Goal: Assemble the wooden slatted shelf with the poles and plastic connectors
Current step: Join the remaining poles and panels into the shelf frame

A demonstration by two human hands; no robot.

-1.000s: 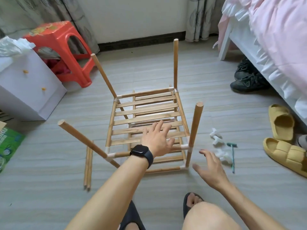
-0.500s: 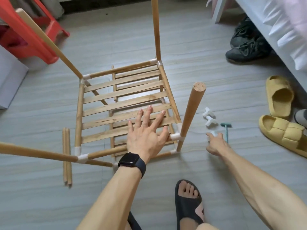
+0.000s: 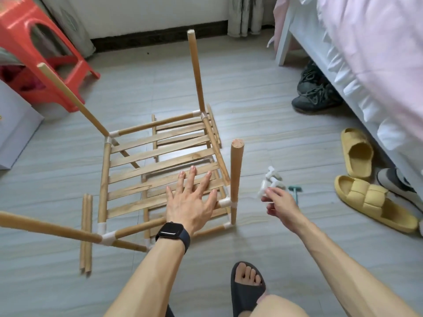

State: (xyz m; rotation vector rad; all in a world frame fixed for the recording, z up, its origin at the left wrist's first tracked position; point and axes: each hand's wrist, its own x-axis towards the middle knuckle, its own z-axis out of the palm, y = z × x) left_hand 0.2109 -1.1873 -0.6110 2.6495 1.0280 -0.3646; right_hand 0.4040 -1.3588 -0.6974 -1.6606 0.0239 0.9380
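Plastic connector [image 3: 263, 188] has left the floor, pinched in right hand [image 3: 280, 203].

Near-left pole [image 3: 45, 227] cut by left edge, connector [image 3: 262, 190] in right grip [image 3: 281, 204] blurred

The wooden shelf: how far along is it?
Done: the slatted frame carries four standing poles in white corner joints. In hand: the left hand presses flat on the slats while the right hand pinches a loose connector. Left: more connectors and two spare poles lie on the floor; the pole tops are bare.
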